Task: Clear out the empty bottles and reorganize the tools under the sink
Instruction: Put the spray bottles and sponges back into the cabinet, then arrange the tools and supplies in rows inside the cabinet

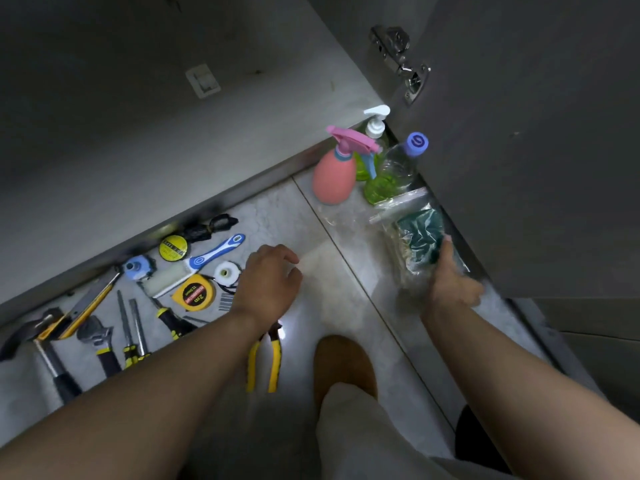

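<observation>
Tools beneath the loosely curled, empty left hand, bottles beyond the right hand gripping a plastic bag: probably worth supporting underneath.

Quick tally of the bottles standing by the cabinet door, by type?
Trigger spray bottle: 1
Pump bottle: 1
Screw-cap bottle: 1
Total: 3

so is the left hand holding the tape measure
No, the left hand hovers empty with curled fingers just right of the yellow tape measure, which lies on the floor untouched.
</observation>
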